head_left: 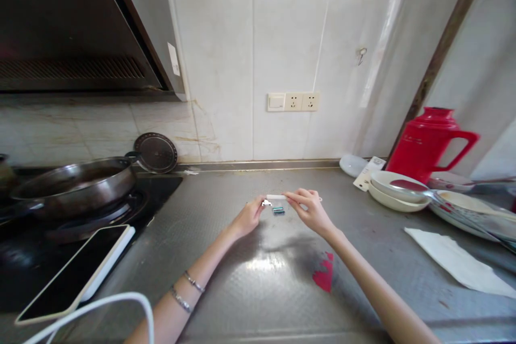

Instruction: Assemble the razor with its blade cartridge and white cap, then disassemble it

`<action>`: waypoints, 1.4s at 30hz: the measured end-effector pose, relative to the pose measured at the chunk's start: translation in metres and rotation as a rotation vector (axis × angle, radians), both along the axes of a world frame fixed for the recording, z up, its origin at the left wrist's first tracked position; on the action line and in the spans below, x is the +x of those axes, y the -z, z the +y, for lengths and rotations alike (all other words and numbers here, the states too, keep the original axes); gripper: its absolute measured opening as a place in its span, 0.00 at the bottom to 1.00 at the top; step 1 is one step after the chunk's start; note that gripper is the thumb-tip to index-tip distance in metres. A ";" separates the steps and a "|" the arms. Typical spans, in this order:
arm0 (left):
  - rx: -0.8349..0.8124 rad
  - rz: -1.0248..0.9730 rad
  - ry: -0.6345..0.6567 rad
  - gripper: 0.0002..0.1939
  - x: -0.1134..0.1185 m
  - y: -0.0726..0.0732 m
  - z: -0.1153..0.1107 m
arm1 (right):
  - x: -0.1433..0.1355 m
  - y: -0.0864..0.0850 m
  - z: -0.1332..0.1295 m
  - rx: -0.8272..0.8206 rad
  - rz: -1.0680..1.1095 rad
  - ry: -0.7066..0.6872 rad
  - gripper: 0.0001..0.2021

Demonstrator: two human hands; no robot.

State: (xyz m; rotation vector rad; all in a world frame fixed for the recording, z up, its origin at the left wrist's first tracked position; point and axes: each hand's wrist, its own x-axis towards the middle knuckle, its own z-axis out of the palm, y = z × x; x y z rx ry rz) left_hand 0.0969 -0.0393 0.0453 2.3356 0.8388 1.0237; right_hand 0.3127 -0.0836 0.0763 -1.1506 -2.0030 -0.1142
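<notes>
Above the steel counter, both hands hold a slim white stick-shaped object (276, 198) level between them. My left hand (250, 217) pinches its left end, where a small white piece shows by the fingertips. My right hand (309, 209) has its fingers closed around the right part, and a thin tip pokes out past the knuckles. Its exact kind cannot be made out. Just below it on the counter lie small teal-and-dark cylinders that look like batteries (278, 209). A torn red scrap (324, 274) lies nearer, beside my right forearm.
At left, a steel pan (80, 188) sits on the black stove, with a phone (72, 274) and white cable (121, 296) in front. Right of the hands are stacked bowls (397, 199), a red thermos jug (423, 145), a white card (368, 173) and a paper sheet (459, 260).
</notes>
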 end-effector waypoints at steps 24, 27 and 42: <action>-0.002 -0.032 -0.004 0.10 0.002 0.000 -0.002 | -0.004 0.000 -0.006 -0.062 0.081 -0.097 0.16; -0.011 -0.028 0.000 0.11 0.002 0.000 -0.003 | -0.003 0.002 -0.005 -0.061 0.094 -0.087 0.16; -0.022 -0.045 0.028 0.13 0.005 -0.001 -0.005 | -0.006 -0.004 -0.004 -0.019 0.064 -0.088 0.15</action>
